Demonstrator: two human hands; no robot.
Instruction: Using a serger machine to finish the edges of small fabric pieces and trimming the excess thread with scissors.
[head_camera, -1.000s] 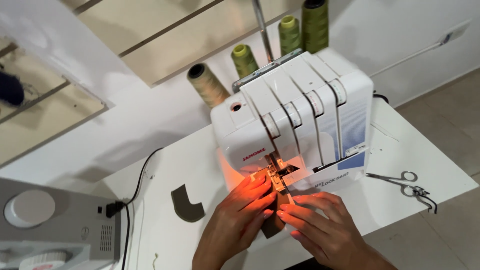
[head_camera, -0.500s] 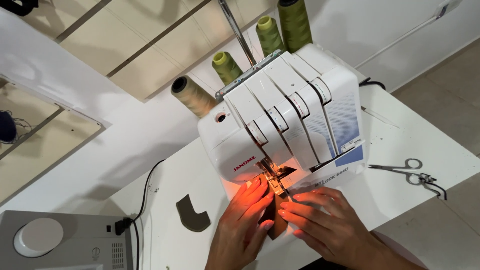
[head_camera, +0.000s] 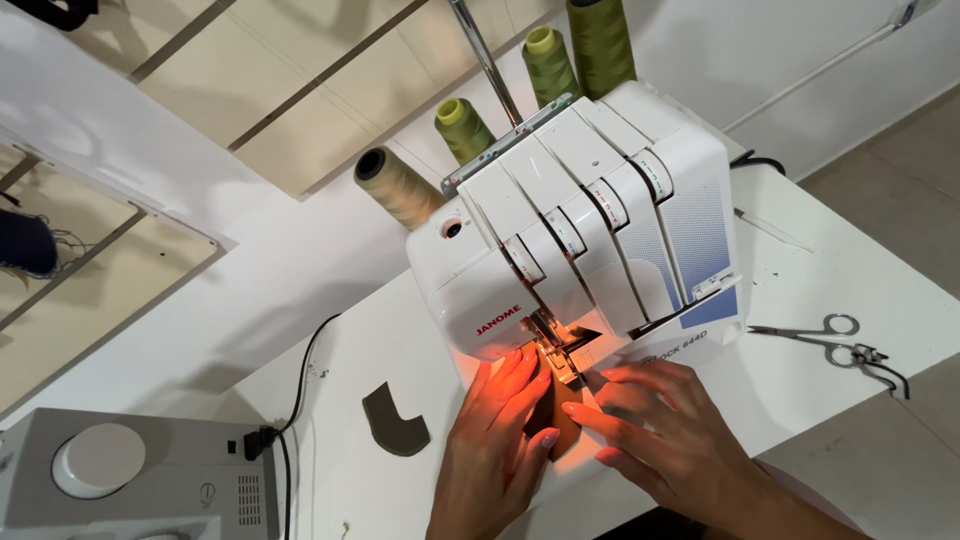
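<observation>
A white overlock sewing machine (head_camera: 590, 230) stands on a white table (head_camera: 800, 300), its lamp glowing orange over the needle area. My left hand (head_camera: 500, 440) lies flat on a dark brown piece of fabric (head_camera: 553, 420) just in front of the presser foot (head_camera: 556, 358). My right hand (head_camera: 660, 430) presses the same piece from the right, fingers pointing left toward the foot. Most of the fabric is hidden under both hands.
Several thread cones, beige (head_camera: 398, 185) and green (head_camera: 465, 128), stand behind the machine. A cut dark fabric piece (head_camera: 395, 420) lies to the left. Small scissors (head_camera: 830, 335) rest at the right. A grey sewing machine (head_camera: 130, 480) sits at the lower left with a black cable (head_camera: 300, 390).
The view has shifted, so the machine sits higher and further right in frame. Both hands stay on the fabric at the presser foot, almost unmoved.
</observation>
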